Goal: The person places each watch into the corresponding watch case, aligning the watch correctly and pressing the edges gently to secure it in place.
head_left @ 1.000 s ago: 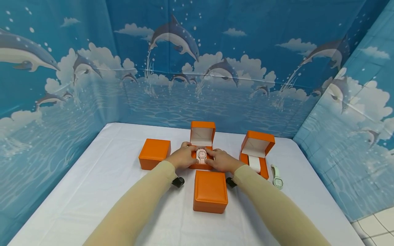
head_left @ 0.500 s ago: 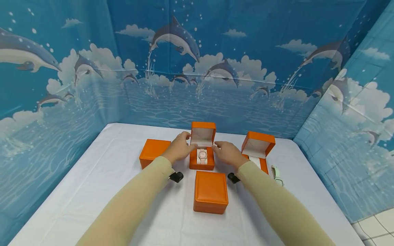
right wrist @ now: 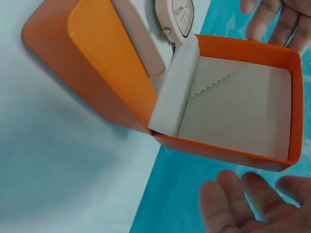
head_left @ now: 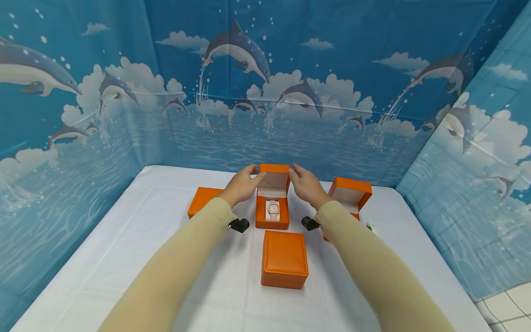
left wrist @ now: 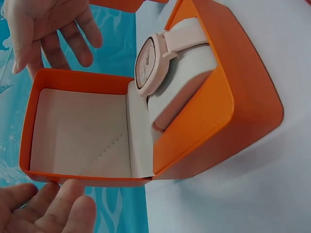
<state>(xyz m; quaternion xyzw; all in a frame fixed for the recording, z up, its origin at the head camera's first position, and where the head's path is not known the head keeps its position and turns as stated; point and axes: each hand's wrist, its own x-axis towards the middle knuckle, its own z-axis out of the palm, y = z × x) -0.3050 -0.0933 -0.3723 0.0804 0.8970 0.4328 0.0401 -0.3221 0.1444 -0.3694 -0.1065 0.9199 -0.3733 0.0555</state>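
Head view: my left hand [head_left: 244, 185] and right hand [head_left: 309, 185] flank the raised lid [head_left: 275, 180] of an orange box [head_left: 271, 225], fingers loosely spread; whether the left touches it, I cannot tell. The pink watch [head_left: 273, 210] sits inside, around a white cushion [left wrist: 197, 63]. Nearer on the surface [head_left: 240, 286] stands a closed box [head_left: 284, 258].

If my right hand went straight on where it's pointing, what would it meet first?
Your right hand would likely meet the open lid beside it, though depth is unclear.

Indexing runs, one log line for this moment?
rear center box: lid raised; pink watch: inside; left hand: beside lid; right hand: beside lid
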